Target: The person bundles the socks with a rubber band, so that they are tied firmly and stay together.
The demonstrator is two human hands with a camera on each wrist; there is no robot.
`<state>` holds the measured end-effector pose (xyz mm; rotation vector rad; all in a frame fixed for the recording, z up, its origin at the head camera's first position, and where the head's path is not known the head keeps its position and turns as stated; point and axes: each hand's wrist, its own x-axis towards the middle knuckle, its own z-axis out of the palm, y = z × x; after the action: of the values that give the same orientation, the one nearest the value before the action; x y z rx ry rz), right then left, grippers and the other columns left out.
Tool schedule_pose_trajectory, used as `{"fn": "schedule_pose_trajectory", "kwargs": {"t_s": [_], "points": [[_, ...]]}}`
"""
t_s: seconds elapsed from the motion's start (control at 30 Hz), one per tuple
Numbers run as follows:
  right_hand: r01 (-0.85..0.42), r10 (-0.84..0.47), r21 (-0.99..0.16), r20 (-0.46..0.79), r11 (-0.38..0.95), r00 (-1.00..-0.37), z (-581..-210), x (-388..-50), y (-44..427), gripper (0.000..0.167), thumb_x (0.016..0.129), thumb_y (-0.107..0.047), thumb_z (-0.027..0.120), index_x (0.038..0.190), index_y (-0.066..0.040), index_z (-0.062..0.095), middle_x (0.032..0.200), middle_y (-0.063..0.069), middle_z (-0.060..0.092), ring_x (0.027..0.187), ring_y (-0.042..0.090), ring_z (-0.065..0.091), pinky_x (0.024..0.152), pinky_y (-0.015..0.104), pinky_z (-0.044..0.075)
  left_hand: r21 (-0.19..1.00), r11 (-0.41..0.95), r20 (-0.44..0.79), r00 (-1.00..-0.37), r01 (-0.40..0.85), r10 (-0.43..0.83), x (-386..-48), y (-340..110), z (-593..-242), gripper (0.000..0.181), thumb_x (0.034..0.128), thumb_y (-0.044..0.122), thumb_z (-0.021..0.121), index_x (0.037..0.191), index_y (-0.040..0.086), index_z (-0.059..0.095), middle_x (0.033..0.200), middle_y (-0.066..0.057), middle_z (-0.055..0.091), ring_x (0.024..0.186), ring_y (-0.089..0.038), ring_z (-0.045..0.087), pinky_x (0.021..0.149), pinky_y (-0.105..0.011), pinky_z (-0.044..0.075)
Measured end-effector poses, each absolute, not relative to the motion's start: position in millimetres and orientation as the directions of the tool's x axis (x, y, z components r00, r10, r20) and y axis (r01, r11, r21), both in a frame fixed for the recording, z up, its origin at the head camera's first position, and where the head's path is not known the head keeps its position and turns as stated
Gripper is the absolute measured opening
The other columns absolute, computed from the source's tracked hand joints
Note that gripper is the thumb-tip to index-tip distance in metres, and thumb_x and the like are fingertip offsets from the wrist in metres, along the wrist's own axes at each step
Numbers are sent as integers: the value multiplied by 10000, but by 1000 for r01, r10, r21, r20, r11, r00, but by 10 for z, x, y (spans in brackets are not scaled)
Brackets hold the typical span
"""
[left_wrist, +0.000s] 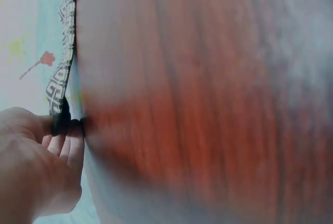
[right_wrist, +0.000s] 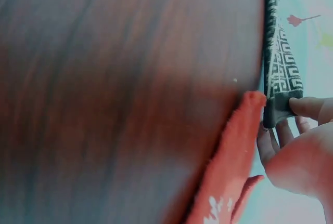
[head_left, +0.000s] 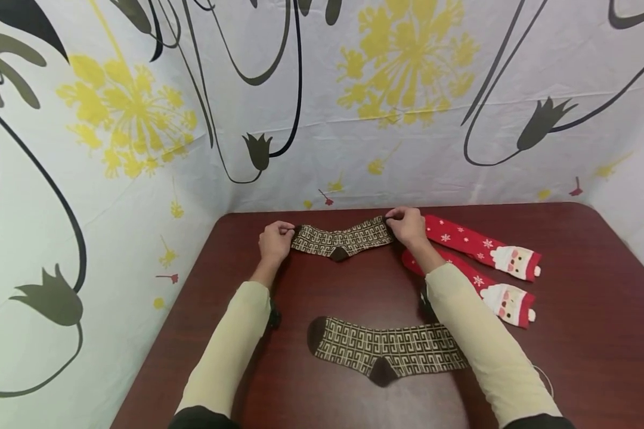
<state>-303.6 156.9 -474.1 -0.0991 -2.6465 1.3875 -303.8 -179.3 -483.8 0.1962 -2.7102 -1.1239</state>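
Note:
A black-and-cream patterned sock [head_left: 343,239] stretches between my two hands near the table's far edge, its dark heel hanging toward me. My left hand [head_left: 276,241] pinches the dark toe end; in the left wrist view the thumb and fingers of that hand [left_wrist: 44,167] meet on the dark tip. My right hand [head_left: 408,226] pinches the other end by its dark cuff, seen between thumb and fingers in the right wrist view [right_wrist: 299,146]. A matching patterned sock [head_left: 392,348] lies flat nearer to me, its right end hidden under my right forearm.
Two red socks with Santa faces lie at the right: an upper red sock [head_left: 477,244] and a lower red sock [head_left: 507,301], partly behind my right arm. The dark brown table [head_left: 585,357] meets a flower-printed cloth [head_left: 322,107] at its back and left.

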Motion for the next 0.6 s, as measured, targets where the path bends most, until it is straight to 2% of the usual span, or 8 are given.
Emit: {"fn": "schedule_pose_trajectory", "kwargs": {"t_s": [0.07,0.2,0.3,0.47,0.6], "points": [[-10,110,-836,85,548,-990,-4710,-3028,1585,183,1023,-84,628,1135,23,725,1212,257,713,1239,429,573,1123,555,385,731,680,111,-973,-60,-205,-3028,-1779,-4823,154,1071,182,661,1155,105,764,1136,-108,778,1087,-290,699,1146,-488,390],[12,97,-865,43,501,-994,-4645,-2988,1608,177,1035,-101,592,1159,1,668,1191,232,678,1165,397,561,988,510,458,764,642,80,-976,-70,-201,-2988,-1749,-4773,173,1093,180,609,1215,102,703,1237,-143,756,1152,-309,685,1131,-502,406],[3,84,-877,42,481,-996,-4590,-2938,1632,155,1032,-86,593,1153,-5,645,1183,226,659,1147,379,559,931,476,463,788,613,82,-978,-53,-190,-2953,-1724,-4712,168,1096,184,595,1221,103,672,1273,-152,742,1187,-318,669,1097,-507,431],[-27,54,-862,63,506,-997,-4488,-2832,1698,164,1017,-52,634,1173,-4,644,1221,262,670,1207,393,588,963,505,490,836,548,87,-982,-20,-168,-2865,-1700,-4605,167,1089,174,603,1221,90,663,1249,-149,749,1180,-306,677,996,-477,510],[-52,36,-832,86,553,-996,-4403,-2725,1778,220,1014,-64,670,1227,-18,705,1218,259,703,1208,391,625,1006,523,492,875,484,77,-990,11,-116,-2769,-1692,-4526,193,1085,157,622,1247,75,688,1227,-146,753,1156,-280,691,960,-442,538]]}}
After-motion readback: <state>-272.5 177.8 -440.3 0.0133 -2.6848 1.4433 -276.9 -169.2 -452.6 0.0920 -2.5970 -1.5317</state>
